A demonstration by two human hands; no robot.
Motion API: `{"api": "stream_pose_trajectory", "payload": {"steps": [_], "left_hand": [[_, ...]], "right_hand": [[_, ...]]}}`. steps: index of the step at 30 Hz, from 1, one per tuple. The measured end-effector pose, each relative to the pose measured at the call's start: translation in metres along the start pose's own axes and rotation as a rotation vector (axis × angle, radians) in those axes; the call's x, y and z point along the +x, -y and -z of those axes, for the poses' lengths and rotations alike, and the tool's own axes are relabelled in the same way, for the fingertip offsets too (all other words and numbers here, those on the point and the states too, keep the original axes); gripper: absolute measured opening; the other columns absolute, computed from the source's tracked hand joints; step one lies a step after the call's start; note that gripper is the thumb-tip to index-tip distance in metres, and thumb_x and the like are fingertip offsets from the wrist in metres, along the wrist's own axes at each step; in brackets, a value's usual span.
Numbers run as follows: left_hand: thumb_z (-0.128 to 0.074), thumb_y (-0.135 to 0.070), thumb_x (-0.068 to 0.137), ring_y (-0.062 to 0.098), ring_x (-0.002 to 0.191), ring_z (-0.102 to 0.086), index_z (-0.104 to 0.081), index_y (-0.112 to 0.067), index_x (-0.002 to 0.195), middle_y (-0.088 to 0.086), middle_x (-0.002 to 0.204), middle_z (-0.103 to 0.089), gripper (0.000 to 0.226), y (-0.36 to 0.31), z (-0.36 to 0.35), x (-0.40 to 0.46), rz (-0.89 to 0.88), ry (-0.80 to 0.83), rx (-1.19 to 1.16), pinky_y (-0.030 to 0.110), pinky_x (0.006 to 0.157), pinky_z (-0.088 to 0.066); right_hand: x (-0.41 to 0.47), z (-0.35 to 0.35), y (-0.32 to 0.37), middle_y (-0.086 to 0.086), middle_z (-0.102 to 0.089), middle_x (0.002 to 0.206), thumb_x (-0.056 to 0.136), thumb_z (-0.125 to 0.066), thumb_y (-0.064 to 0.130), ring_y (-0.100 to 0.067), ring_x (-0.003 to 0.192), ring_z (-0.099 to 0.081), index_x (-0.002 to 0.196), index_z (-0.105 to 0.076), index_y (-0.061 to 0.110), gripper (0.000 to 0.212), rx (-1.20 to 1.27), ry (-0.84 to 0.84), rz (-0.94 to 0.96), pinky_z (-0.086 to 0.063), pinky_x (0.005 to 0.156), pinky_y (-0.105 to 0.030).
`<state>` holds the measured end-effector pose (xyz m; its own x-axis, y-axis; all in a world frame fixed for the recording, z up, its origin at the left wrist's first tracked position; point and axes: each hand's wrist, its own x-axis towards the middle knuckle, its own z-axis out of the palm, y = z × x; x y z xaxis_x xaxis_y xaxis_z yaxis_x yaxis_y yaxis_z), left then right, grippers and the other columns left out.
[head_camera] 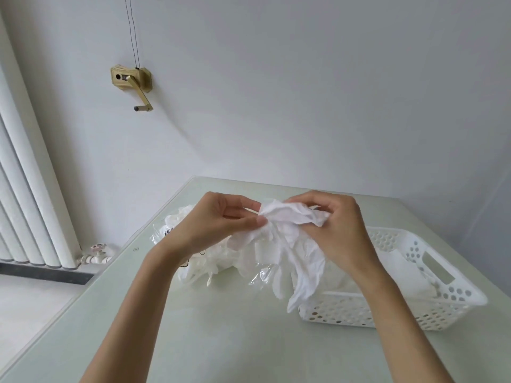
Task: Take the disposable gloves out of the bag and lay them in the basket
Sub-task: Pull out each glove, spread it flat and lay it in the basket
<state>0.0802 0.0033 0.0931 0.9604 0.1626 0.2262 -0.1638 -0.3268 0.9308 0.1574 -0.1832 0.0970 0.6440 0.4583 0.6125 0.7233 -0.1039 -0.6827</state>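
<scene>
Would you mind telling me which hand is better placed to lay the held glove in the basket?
Right, probably. The right hand pinches the glove directly beside the white basket, while the left hand holds its other edge over the bag, farther from the basket.

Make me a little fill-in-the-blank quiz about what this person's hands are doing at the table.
1. Both hands, the left hand and the right hand, pinch a crumpled white ____.
2. The white basket has round ____ punched in its walls.
3. The basket sits on the person's ____ side of the table.
4. The clear plastic bag lies on the table behind the ____ hand.

Missing words: glove; holes; right; left
</scene>
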Motion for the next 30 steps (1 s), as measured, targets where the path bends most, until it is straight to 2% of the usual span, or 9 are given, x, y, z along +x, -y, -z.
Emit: {"api": "stream_pose_trajectory", "payload": {"steps": [5, 7, 10, 14, 17, 21, 23, 25, 30], "left_hand": [[-0.076, -0.015, 0.079, 0.007, 0.085, -0.072, -0.074, -0.02, 0.094, -0.007, 0.086, -0.076, 0.016, 0.007, 0.016, -0.002, -0.018, -0.031, 0.129, 0.014, 0.075, -0.054], [-0.077, -0.013, 0.076, 0.009, 0.089, -0.071, -0.073, -0.021, 0.095, -0.005, 0.091, -0.076, 0.02, 0.01, 0.024, -0.003, -0.006, 0.025, 0.151, 0.022, 0.083, -0.056], [-0.082, -0.029, 0.069, 0.003, 0.104, -0.066, -0.068, -0.027, 0.109, -0.013, 0.11, -0.071, 0.043, 0.013, 0.03, -0.006, -0.016, 0.138, 0.157, 0.021, 0.089, -0.053], [-0.069, -0.068, 0.061, -0.015, 0.126, -0.041, -0.044, -0.046, 0.131, -0.03, 0.137, -0.045, 0.077, 0.006, 0.003, 0.008, -0.13, 0.041, 0.134, 0.016, 0.098, -0.044], [-0.057, -0.061, 0.078, -0.009, 0.131, -0.039, -0.036, -0.037, 0.142, -0.02, 0.144, -0.043, 0.071, -0.01, -0.035, 0.024, -0.148, 0.256, 0.107, 0.022, 0.11, -0.034], [-0.048, -0.048, 0.094, 0.015, 0.115, -0.06, -0.063, -0.018, 0.123, 0.0, 0.121, -0.067, 0.044, -0.026, -0.066, 0.032, -0.161, 0.441, -0.001, 0.029, 0.103, -0.042], [-0.055, -0.043, 0.093, 0.015, 0.081, -0.063, -0.071, -0.012, 0.088, 0.0, 0.09, -0.071, 0.035, -0.032, -0.077, 0.034, -0.14, 0.453, -0.038, 0.027, 0.083, -0.049], [-0.054, -0.038, 0.094, 0.006, 0.057, -0.047, -0.06, -0.022, 0.059, -0.009, 0.061, -0.055, 0.039, -0.04, -0.09, 0.032, -0.151, 0.43, -0.014, 0.017, 0.063, -0.039], [-0.049, -0.037, 0.098, 0.005, 0.051, -0.044, -0.057, -0.011, 0.064, -0.007, 0.058, -0.051, 0.044, -0.054, -0.112, 0.034, -0.166, 0.421, 0.023, 0.014, 0.055, -0.036]], "right_hand": [[0.007, 0.024, -0.012, -0.005, -0.064, 0.076, 0.084, -0.072, 0.028, -0.015, 0.075, -0.057, 0.075, -0.069, 0.012, 0.018, 0.38, -0.321, -0.294, -0.044, 0.072, -0.03], [0.004, 0.036, -0.016, -0.013, -0.07, 0.091, 0.083, -0.071, 0.039, -0.023, 0.086, -0.063, 0.091, -0.071, 0.014, 0.027, 0.347, -0.229, -0.361, -0.048, 0.081, -0.038], [-0.001, 0.048, -0.01, -0.003, -0.073, 0.099, 0.086, -0.067, 0.033, -0.02, 0.095, -0.069, 0.102, -0.071, 0.02, 0.021, 0.358, -0.152, -0.352, -0.053, 0.082, -0.036], [-0.004, 0.062, 0.004, 0.0, -0.07, 0.089, 0.082, -0.065, 0.029, -0.012, 0.083, -0.065, 0.093, -0.071, 0.02, 0.016, 0.444, 0.022, -0.363, -0.05, 0.063, -0.018], [-0.005, 0.072, 0.011, 0.002, -0.069, 0.087, 0.08, -0.063, 0.029, -0.009, 0.082, -0.065, 0.086, -0.072, 0.024, 0.012, 0.538, 0.141, -0.389, -0.049, 0.062, -0.016], [-0.014, 0.096, 0.004, -0.004, -0.067, 0.094, 0.083, -0.065, 0.027, -0.015, 0.09, -0.063, 0.095, -0.071, 0.018, 0.016, 0.582, 0.199, -0.425, -0.049, 0.068, -0.021], [-0.023, 0.115, -0.002, -0.004, -0.068, 0.098, 0.082, -0.072, 0.024, -0.017, 0.093, -0.063, 0.096, -0.073, 0.019, 0.015, 0.576, 0.207, -0.451, -0.049, 0.072, -0.023], [-0.031, 0.134, -0.005, -0.004, -0.071, 0.103, 0.078, -0.075, 0.021, -0.017, 0.095, -0.066, 0.098, -0.073, 0.02, 0.02, 0.455, 0.242, -0.478, -0.053, 0.076, -0.023], [-0.039, 0.151, 0.0, -0.003, -0.075, 0.1, 0.079, -0.074, 0.025, -0.018, 0.094, -0.071, 0.106, -0.072, 0.016, 0.029, 0.056, 0.274, -0.482, -0.056, 0.085, -0.03]]}}
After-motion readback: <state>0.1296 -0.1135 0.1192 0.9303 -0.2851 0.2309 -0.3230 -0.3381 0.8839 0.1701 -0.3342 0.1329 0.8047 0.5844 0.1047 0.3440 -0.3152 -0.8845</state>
